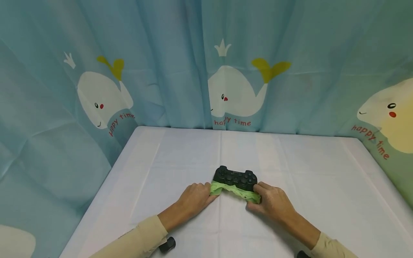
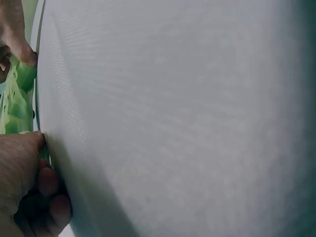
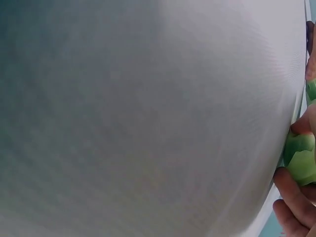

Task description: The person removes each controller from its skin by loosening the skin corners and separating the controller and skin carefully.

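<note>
A black game controller (image 1: 235,177) marked SONY lies near the middle of the white table, its sticks and buttons facing up. Along its near side runs a thin, wrinkled light green piece (image 1: 238,191) with small holes or spots; whether it is a bag or a cover I cannot tell. My left hand (image 1: 195,197) pinches the green piece's left end. At its right end, my right hand (image 1: 274,201) grips it between thumb and fingers, close to the controller's right handle. The left wrist view shows the green material (image 2: 17,101) stretched between both hands. The controller's lower part is hidden.
The table (image 1: 180,150) has a white, lightly creased cloth. Behind and beside it hangs a blue curtain (image 1: 174,71) printed with whales. A small black device (image 1: 167,245) sits under the left wrist, and another dark one (image 1: 302,254) shows by the right sleeve.
</note>
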`<control>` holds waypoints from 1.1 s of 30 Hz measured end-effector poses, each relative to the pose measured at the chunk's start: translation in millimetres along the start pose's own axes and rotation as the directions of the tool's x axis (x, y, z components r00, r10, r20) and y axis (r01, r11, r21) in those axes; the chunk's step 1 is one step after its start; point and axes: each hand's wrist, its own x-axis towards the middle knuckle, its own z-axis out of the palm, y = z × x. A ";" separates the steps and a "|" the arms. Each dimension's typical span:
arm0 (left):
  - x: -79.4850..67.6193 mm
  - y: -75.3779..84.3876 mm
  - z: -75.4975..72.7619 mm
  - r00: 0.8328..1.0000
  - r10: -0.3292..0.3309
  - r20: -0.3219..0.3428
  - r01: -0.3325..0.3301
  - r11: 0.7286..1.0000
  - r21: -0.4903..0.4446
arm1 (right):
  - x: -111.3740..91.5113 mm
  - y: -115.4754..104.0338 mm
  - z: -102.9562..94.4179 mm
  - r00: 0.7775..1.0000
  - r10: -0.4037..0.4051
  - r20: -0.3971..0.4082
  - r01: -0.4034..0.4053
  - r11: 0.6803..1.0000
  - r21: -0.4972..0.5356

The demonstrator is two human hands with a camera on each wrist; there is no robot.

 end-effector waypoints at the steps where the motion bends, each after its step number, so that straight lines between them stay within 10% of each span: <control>1: -0.4 0.3 0.3 1.000 0.000 -0.001 0.000 1.000 0.010 | -0.3 -0.2 0.6 1.000 -0.008 -0.003 0.008 1.000 -0.010; 6: 1.0 -0.3 0.2 1.000 0.005 0.019 -0.006 1.000 0.028 | 2.9 -0.8 -2.8 0.998 -0.055 0.011 0.056 0.996 -0.069; 15: 4.6 -0.3 -20.2 0.970 -0.063 0.236 0.040 0.994 0.099 | 14.3 5.0 -23.2 0.962 -0.038 0.272 0.046 0.999 -0.022; 33: -7.5 -1.8 -1.8 0.997 0.082 -0.011 -0.080 0.992 0.096 | 12.7 18.0 -6.7 0.949 -0.256 0.184 0.281 0.952 -0.125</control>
